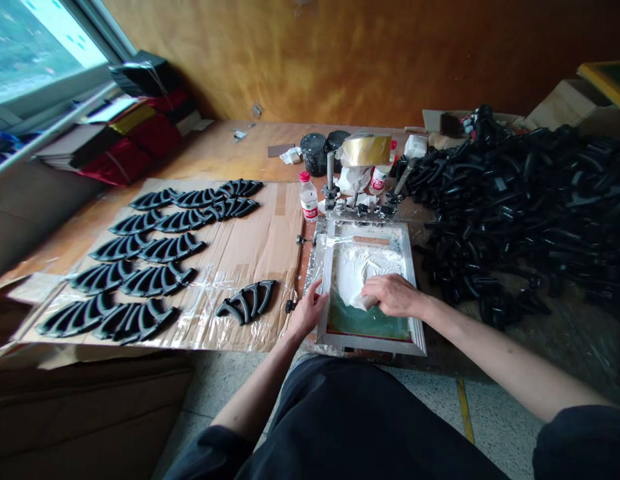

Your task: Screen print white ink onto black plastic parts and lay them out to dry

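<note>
In front of me lies a silk-screen frame (417, 333) with a pale metal rim and green mesh (367, 323). Much of the mesh is covered by a white, crumpled mass that looks like a cloth (353, 273), perhaps smeared with white ink. My right hand (394, 295) is closed on its lower right part, pressed to the mesh; what lies under the fingers is partly hidden. At the left rim my left hand (310, 308) grips the frame, thumb up. A brown wooden strip (371, 241) rests across the frame's far end, with white smears beside it.
Rows of black curved ribbed parts (157, 279) lie on cardboard (250, 247) at left, with one part (247, 301) nearer me. A red-capped bottle (309, 198), dark tubs (314, 155) and a tape roll (366, 152) stand behind the frame. Black parts (515, 200) are heaped at right.
</note>
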### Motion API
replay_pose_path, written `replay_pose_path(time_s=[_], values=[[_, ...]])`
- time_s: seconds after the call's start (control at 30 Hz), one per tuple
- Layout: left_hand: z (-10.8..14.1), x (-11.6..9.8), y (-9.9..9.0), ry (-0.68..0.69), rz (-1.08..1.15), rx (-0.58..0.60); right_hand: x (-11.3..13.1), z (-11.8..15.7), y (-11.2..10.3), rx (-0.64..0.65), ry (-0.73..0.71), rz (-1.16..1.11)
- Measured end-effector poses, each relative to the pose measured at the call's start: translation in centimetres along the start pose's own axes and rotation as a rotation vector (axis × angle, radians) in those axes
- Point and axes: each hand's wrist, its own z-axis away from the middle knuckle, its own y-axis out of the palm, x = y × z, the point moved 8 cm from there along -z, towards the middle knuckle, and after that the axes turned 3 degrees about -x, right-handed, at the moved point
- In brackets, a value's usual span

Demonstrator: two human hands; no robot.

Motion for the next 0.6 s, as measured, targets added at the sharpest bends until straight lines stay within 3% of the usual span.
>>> replay_pose_path(time_s=[0.1,0.17,0.27,0.33,0.47,0.53,0.6], values=[[0.0,0.1,-0.1,-0.004,0.022,-0.007,-1.2,-0.7,-0.8,-0.141,0.119,0.041],[0.0,0.1,-0.1,-0.013,0.042,0.001,-1.0,-0.4,-0.3,-0.218,0.103,0.085],[0.1,0.0,-0.1,-0.022,0.061,0.008,-0.3,0.7,1.1,-0.186,0.022,0.053],[0.1,-0.2,-0.3,-0.024,0.073,0.001,-0.6,0.6,0.9,-0.17,0.047,-0.001],[0.6,-1.8,-0.9,-0.014,0.168,0.043,-3.4,-2.6,-3.4,-0.297,0.253,-0.014],[1.2,-3.4,-1.6,0.001,0.254,0.075,-5.5,-4.1,-6.4,-0.357,0.352,0.036],[2.0,-5.5,-2.8,0.021,0.356,0.073,-8.3,-3.9,-9.5,-0.426,0.44,0.062]])
